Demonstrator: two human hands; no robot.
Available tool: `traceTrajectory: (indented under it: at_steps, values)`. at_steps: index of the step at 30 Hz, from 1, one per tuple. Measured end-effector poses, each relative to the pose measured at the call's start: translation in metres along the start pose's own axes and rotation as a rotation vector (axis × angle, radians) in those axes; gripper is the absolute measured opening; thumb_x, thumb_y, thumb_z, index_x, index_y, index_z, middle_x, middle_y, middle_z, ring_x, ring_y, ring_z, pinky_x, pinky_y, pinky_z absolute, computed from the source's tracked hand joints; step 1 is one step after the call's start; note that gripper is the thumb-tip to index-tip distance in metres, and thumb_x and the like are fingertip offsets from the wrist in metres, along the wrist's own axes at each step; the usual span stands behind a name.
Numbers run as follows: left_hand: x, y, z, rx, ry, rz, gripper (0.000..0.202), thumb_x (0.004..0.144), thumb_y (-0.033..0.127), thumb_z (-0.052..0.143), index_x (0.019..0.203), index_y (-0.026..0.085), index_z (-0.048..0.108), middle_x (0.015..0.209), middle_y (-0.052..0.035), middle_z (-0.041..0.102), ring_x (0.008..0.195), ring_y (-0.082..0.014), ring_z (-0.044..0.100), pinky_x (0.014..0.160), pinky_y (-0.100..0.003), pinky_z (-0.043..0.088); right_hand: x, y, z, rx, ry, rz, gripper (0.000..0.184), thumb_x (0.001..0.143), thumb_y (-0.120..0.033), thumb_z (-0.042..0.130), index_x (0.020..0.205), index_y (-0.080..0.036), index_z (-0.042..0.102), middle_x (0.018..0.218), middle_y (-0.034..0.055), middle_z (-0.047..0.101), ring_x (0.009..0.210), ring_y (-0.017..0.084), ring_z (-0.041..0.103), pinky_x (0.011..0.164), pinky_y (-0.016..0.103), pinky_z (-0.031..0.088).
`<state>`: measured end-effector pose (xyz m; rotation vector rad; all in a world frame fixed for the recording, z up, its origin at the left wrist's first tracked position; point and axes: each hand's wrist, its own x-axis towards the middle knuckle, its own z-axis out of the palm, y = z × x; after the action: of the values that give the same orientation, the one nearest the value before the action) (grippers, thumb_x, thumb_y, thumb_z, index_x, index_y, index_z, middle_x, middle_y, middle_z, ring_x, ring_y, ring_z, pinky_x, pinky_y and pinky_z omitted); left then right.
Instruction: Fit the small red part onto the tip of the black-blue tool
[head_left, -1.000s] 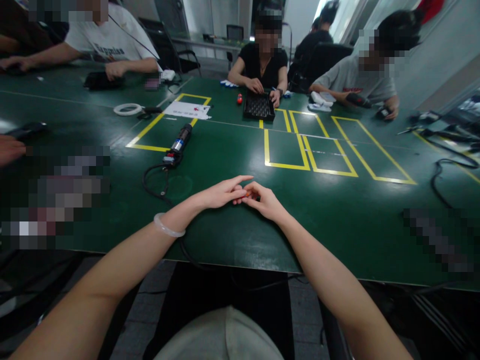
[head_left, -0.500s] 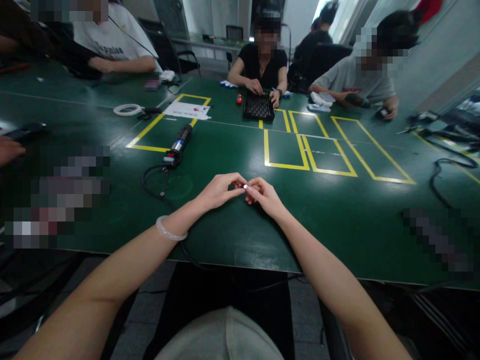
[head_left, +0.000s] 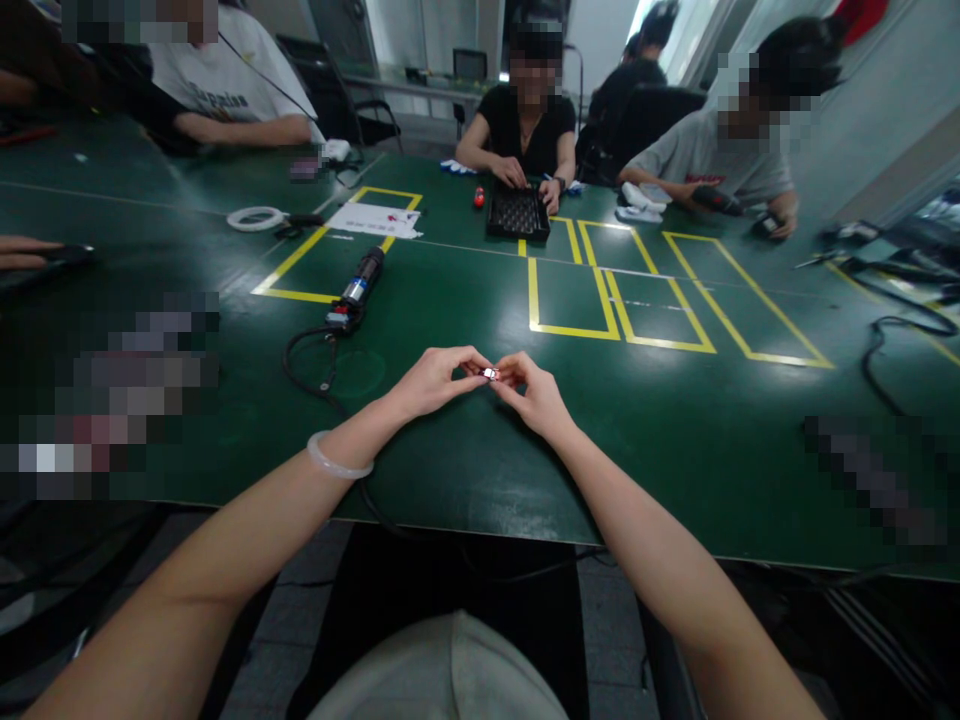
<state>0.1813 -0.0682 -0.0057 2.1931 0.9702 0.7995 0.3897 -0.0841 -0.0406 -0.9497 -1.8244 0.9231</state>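
A small white-and-red piece (head_left: 491,374), too small to make out its kind, is held up just above the green table (head_left: 480,470). My left hand (head_left: 441,382) pinches it from the left between thumb and fingertips. From the other side, the fingertips of my right hand (head_left: 534,390) close on its right end. Both hands nearly meet around the piece, and the fingers hide part of it. A black electric screwdriver (head_left: 360,282) with a cable lies beyond my left hand.
Yellow tape outlines (head_left: 574,331) mark the table ahead. Across it, a person handles a black tray (head_left: 517,215) beside a small red toy car (head_left: 479,197). A paper sheet (head_left: 367,220) and a white ring-shaped coil (head_left: 255,219) lie far left. Other people sit around the table.
My right thumb and fingers have shifted on the small piece, so more of its white and red surface shows. The left hand has barely moved.
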Motion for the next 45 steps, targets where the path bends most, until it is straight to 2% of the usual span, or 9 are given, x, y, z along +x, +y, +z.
traceTrajectory:
  at_steps: [3,6,9,11,14,16,23,36,45]
  values:
    - [0.001,-0.006,-0.016,0.124,-0.032,0.014,0.033,0.091,0.035,0.060,0.118,0.018,0.066,0.107,-0.0062,0.070,0.095,-0.0181,0.066,0.087,-0.030,0.051,0.000,-0.001,-0.003,-0.060,0.012,-0.011,0.016,0.090,-0.032,0.060,0.101,-0.022,0.056,0.088,0.0024,0.067,0.078,0.016,0.063,0.073,0.029,0.049]
    - [-0.002,-0.027,-0.049,0.399,0.049,-0.061,0.046,0.090,0.040,0.059,0.131,0.019,0.060,0.130,-0.0100,0.061,0.119,-0.0253,0.058,0.104,-0.040,0.044,0.001,-0.001,-0.005,-0.096,0.031,-0.016,0.016,0.090,-0.031,0.060,0.102,-0.022,0.057,0.089,0.0028,0.067,0.077,0.016,0.062,0.073,0.029,0.049]
    - [-0.011,-0.064,-0.091,0.700,0.288,-0.309,0.062,0.085,0.042,0.063,0.140,0.015,0.054,0.149,-0.0170,0.044,0.138,-0.0368,0.039,0.115,-0.052,0.031,0.001,0.000,-0.005,-0.108,0.035,-0.017,0.015,0.089,-0.030,0.062,0.100,-0.021,0.057,0.088,0.0029,0.067,0.076,0.015,0.060,0.073,0.029,0.048]
    - [-0.020,-0.089,-0.114,0.779,0.371,-0.506,0.074,0.082,0.045,0.066,0.147,0.015,0.047,0.154,-0.0200,0.037,0.141,-0.0412,0.034,0.114,-0.055,0.031,0.002,0.001,-0.004,-0.113,0.032,-0.017,0.015,0.089,-0.030,0.062,0.099,-0.021,0.057,0.086,0.0026,0.066,0.075,0.015,0.060,0.072,0.029,0.048]
    - [-0.029,-0.116,-0.135,0.766,0.275,-0.714,0.078,0.082,0.050,0.064,0.149,0.018,0.043,0.147,-0.0202,0.046,0.131,-0.0413,0.047,0.105,-0.055,0.041,0.002,0.001,-0.004,-0.116,0.021,-0.012,0.015,0.088,-0.030,0.063,0.098,-0.020,0.058,0.083,0.0015,0.066,0.072,0.015,0.059,0.070,0.028,0.047]
    - [-0.031,-0.123,-0.138,0.767,0.221,-0.759,0.077,0.081,0.051,0.064,0.149,0.019,0.045,0.141,-0.0189,0.052,0.124,-0.0394,0.053,0.101,-0.052,0.045,0.002,0.001,-0.003,-0.114,0.019,-0.009,0.015,0.087,-0.030,0.063,0.098,-0.020,0.058,0.082,0.0010,0.066,0.071,0.014,0.058,0.069,0.028,0.047]
    - [-0.023,-0.093,-0.112,0.850,0.194,-0.722,0.076,0.081,0.051,0.063,0.148,0.018,0.045,0.135,-0.0186,0.055,0.115,-0.0377,0.059,0.094,-0.047,0.049,0.002,0.000,-0.003,-0.126,0.012,-0.001,0.015,0.087,-0.032,0.064,0.095,-0.021,0.059,0.083,0.0012,0.067,0.071,0.015,0.059,0.069,0.028,0.047]
    - [-0.015,-0.005,-0.019,0.906,0.024,-0.437,0.067,0.089,0.049,0.053,0.146,0.016,0.042,0.126,-0.0169,0.054,0.110,-0.0321,0.057,0.081,-0.038,0.051,0.003,0.001,-0.003,-0.160,0.016,0.006,0.014,0.088,-0.032,0.062,0.094,-0.020,0.059,0.082,0.0014,0.066,0.071,0.015,0.059,0.069,0.028,0.047]
    - [-0.020,0.012,0.008,0.798,-0.022,-0.278,0.071,0.088,0.045,0.057,0.151,0.019,0.035,0.130,-0.0134,0.054,0.113,-0.0289,0.058,0.083,-0.037,0.053,0.002,0.000,-0.003,-0.111,0.000,0.016,0.011,0.080,-0.024,0.063,0.087,-0.020,0.056,0.072,-0.0022,0.060,0.065,0.013,0.055,0.066,0.027,0.045]
